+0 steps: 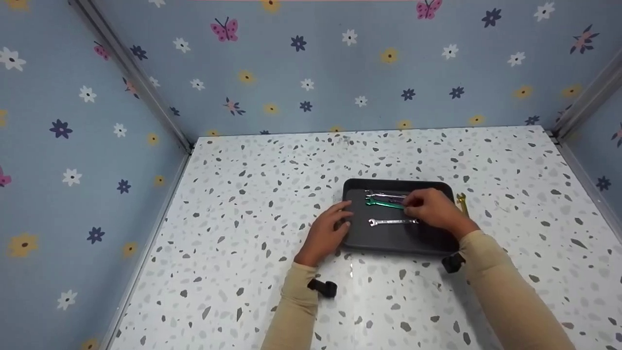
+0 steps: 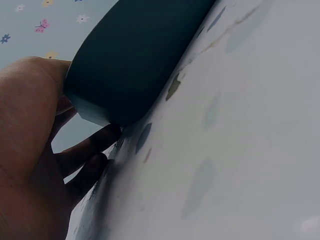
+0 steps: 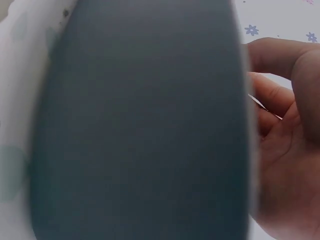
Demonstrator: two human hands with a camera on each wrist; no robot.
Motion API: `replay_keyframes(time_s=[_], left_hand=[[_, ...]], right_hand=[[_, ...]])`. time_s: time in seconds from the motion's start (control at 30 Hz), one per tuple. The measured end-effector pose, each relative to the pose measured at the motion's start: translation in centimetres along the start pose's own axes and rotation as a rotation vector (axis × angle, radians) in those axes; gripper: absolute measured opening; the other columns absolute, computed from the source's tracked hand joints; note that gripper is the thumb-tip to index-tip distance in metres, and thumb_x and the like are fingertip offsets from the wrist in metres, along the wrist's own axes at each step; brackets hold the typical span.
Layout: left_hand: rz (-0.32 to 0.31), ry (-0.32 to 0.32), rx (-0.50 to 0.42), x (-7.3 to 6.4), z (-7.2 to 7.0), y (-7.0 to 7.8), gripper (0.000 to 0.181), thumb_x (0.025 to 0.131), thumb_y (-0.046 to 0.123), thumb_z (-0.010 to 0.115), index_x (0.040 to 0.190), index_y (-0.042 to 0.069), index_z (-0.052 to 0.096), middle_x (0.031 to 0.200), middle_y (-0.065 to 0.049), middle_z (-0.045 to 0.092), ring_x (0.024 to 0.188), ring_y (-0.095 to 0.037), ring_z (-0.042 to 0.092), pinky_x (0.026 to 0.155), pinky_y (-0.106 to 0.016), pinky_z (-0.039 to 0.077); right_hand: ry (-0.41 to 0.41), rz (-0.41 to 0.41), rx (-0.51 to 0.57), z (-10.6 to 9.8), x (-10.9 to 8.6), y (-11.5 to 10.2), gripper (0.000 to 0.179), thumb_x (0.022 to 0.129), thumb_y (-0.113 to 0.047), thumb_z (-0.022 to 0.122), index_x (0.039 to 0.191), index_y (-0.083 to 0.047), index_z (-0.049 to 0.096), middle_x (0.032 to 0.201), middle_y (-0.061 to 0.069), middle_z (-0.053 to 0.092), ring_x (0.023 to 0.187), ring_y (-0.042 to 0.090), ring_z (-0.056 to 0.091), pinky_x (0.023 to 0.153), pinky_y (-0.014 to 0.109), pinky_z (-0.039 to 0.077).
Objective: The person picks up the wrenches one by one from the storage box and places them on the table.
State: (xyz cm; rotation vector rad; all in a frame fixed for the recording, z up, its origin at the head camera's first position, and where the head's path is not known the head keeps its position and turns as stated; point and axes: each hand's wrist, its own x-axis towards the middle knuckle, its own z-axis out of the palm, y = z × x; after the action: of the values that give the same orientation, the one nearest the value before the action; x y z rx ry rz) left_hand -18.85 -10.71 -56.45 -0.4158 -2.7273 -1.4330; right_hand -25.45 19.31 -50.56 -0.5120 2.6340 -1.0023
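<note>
Left hand [image 1: 324,235] touches left edge of dark grey tray [image 1: 384,241], fingers apart. Shiny near silver wrench [image 1: 393,222] lies mid-tray, parallel to long edges. Right hand [image 1: 434,210] pinches right end of metallic green wrench [image 1: 385,203]. Gold wrench [image 1: 462,199], partly hidden, outside tray's right edge. Purple wrench [image 1: 396,200] and far silver wrench [image 1: 381,195] near far edge.

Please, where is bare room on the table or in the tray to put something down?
Free: table between left hand and left wall; table between tray and back wall; in the tray, between nearer silver wrench and front rim. Crowded: tray's back half, with green wrench and right hand.
</note>
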Motion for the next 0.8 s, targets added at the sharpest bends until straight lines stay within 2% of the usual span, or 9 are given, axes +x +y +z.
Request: replay_keyframes(time_s=[0.33,0.57,0.8], left_hand=[[-0.004,0.000,-0.007,0.1,0.1,0.2,0.030,0.098,0.015,0.062,0.127,0.010,0.068,0.152,0.004,0.048,0.142,-0.012,0.037,0.118,-0.038,0.029],[0.016,-0.009,0.009,0.1,0.1,0.1,0.029,0.099,0.015,0.061,0.127,0.008,0.069,0.152,0.004,0.048,0.142,-0.011,0.037,0.117,-0.035,0.031],[0.008,-0.010,0.010,0.1,-0.1,-0.1,0.030,0.099,0.015,0.062,0.127,0.009,0.068,0.152,0.004,0.048,0.142,-0.012,0.038,0.117,-0.035,0.030]], right_hand=[[-0.033,-0.028,-0.001,0.6,0.5,0.0,0.022,0.087,-0.011,0.073,0.109,-0.005,0.074,0.096,0.005,0.070,0.087,0.021,0.063,0.080,0.039,0.052],[-0.057,-0.037,-0.042,0.8,0.6,-0.2,0.017,0.087,-0.013,0.074,0.103,-0.012,0.075,0.090,-0.001,0.070,0.080,0.018,0.061,0.074,0.035,0.051],[-0.079,-0.065,-0.039,1.3,0.9,-0.2,0.017,0.085,-0.010,0.074,0.102,-0.010,0.075,0.088,-0.001,0.070,0.080,0.017,0.061,0.073,0.034,0.052]])
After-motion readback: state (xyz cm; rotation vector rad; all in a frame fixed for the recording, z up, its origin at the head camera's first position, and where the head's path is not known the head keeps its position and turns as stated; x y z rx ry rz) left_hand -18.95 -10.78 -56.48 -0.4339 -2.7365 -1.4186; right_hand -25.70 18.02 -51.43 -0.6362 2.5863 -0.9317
